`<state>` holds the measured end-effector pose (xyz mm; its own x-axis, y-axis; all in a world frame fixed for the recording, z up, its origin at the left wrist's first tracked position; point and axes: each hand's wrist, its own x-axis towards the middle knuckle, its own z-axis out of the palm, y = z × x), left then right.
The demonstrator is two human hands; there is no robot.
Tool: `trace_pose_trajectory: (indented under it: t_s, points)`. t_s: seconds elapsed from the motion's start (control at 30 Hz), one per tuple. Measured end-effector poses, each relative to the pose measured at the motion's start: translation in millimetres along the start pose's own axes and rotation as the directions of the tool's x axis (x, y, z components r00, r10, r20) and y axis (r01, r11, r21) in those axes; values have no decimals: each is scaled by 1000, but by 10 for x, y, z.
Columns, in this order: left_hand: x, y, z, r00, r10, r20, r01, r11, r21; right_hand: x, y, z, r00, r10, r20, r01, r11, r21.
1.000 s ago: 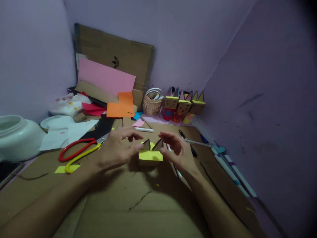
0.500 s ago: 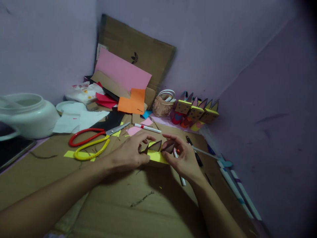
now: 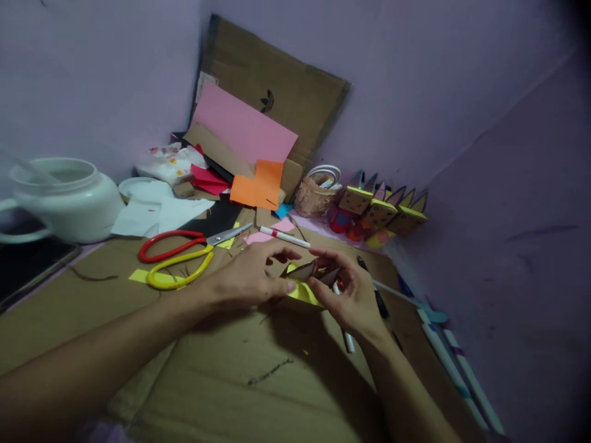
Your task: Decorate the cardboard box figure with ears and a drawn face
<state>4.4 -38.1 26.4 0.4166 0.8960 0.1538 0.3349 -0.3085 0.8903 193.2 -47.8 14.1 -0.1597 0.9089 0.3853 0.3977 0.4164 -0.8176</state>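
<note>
Between my hands is a small cardboard piece with a yellow top and dark pointed ears. My left hand grips its left end, the thumb pressed on the yellow top and the other fingers curved behind. Thumb and fingers of my right hand close around the right ear, hiding part of it. A white marker lies partly covered beneath my right hand. Just past it rests a black pen. Scissors with red and yellow handles lie left of my left hand, blades half open.
Brown cardboard covers the table. A white pot stands at left, near a phone. Behind lie orange paper and a pink sheet. Eared cardboard figures stand at back right. Markers line the right edge.
The view has shifted a little, so everything sits further right. The cardboard piece is tilted more, and my left thumb now lies over its yellow top.
</note>
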Motion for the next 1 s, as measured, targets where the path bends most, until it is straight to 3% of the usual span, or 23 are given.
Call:
trace_pose_trajectory:
  t_s: [0.1, 0.23, 0.4, 0.63, 0.83, 1.0]
  points:
    - [9, 39, 0, 995, -47, -83, 51, 998, 43, -6, 3, 40, 999, 28, -21, -27, 999, 41]
    - [-24, 72, 31, 999, -18, -45, 22, 995, 101, -38, 28, 104, 995, 58, -77, -54, 997, 53]
    - [-48, 68, 45, 1000, -13, 1, 13, 989, 147, -93, 104, 127, 992, 7, -125, 0, 999, 50]
    - [-10, 53, 64, 999, -28, -45, 29, 999, 21, -99, 106, 110, 994, 2, -111, 3, 999, 53]
    - [-20, 32, 85, 992, 52, -115, -25, 975, 221, -102, 125, 135, 992, -4, -126, 15, 997, 82]
    - [-40, 56, 98, 993, 9, -115, 22, 963, 268, -119, 143, 169, 986, -8, -168, 26, 994, 106]
